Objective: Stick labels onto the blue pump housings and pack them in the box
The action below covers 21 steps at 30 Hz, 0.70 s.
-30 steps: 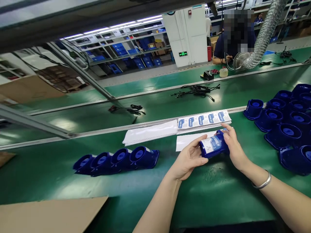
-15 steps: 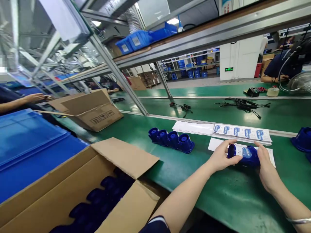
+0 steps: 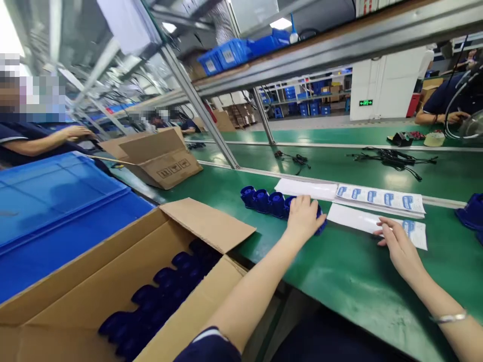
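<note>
My left hand [image 3: 303,217] is curled over a dark blue plastic housing [image 3: 321,222] at the right end of a row of similar blue housings [image 3: 261,200] on the green bench. Much of that piece is hidden under the fingers. My right hand [image 3: 400,247] holds nothing, its fingers loosely apart at a white label sheet [image 3: 352,217]. One printed blue-and-white label [image 3: 408,228] shows on this sheet, just beyond the fingers. Behind it lie a sheet with several printed labels [image 3: 388,198] and a blank white strip [image 3: 305,188].
An open carton [image 3: 71,269] of dark blue housings stands at the left front, beside blue lids [image 3: 68,193]. Farther back are another carton [image 3: 158,163], a metal post [image 3: 202,110] and black cables [image 3: 392,160]. More blue parts [image 3: 471,213] sit right. A co-worker's hand [image 3: 75,133] shows left.
My left hand has carried the labelled blue housing leftward to the end of the row. My right hand has let go of it and moved to the label sheet. The view has shifted slightly.
</note>
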Available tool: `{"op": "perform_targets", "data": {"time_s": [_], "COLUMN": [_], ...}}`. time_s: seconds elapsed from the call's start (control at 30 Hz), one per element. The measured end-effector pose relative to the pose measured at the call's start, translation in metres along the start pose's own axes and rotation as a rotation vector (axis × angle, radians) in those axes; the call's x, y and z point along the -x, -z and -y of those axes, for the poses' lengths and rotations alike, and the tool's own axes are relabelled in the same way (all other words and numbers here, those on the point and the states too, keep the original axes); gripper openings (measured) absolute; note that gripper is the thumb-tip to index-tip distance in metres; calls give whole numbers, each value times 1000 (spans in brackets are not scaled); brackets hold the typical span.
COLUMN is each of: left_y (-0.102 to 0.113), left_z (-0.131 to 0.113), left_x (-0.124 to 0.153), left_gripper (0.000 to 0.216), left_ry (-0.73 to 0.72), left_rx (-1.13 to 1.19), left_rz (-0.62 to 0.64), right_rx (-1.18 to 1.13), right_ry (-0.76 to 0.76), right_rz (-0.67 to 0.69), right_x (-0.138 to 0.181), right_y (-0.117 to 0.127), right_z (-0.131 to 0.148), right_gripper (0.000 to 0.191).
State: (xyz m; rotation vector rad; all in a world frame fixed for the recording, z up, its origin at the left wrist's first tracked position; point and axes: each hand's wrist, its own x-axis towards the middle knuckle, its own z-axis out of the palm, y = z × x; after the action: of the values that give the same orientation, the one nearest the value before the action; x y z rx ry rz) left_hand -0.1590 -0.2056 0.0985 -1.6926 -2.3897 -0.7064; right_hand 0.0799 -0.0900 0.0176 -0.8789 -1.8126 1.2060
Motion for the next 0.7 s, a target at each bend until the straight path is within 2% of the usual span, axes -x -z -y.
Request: {"op": "perform_targets", "data": {"time_s": [0.1,0.17,0.3,0.4,0.53,0.7], "left_y": [0,-7,-45,-76,-98,-106], "left_z": [-3,-11,-40,-69,-116,-166], "left_x": [1,12,54,76,84,91], "left_gripper": [46,55,94,110,108,95], "left_ry": [-67,-163,-330,-391,-598,-771], "left_rx": [66,145,259,211,245,312], "left_rz": [-11,51,302,453,522,534], "right_rx": [-47,-111,-176,-224,-287,-346], "right_ry": [78,93,110,128,160,187], "right_rz": [1,-28,-174,-322,-420,-477], "right_x": [-3,-9,-26,-39,-49,-49], "right_y": [3,7,27,46,69,92], "right_z": [7,11,13,12,17,35], "right_gripper": [49,46,47,45,41,37]}}
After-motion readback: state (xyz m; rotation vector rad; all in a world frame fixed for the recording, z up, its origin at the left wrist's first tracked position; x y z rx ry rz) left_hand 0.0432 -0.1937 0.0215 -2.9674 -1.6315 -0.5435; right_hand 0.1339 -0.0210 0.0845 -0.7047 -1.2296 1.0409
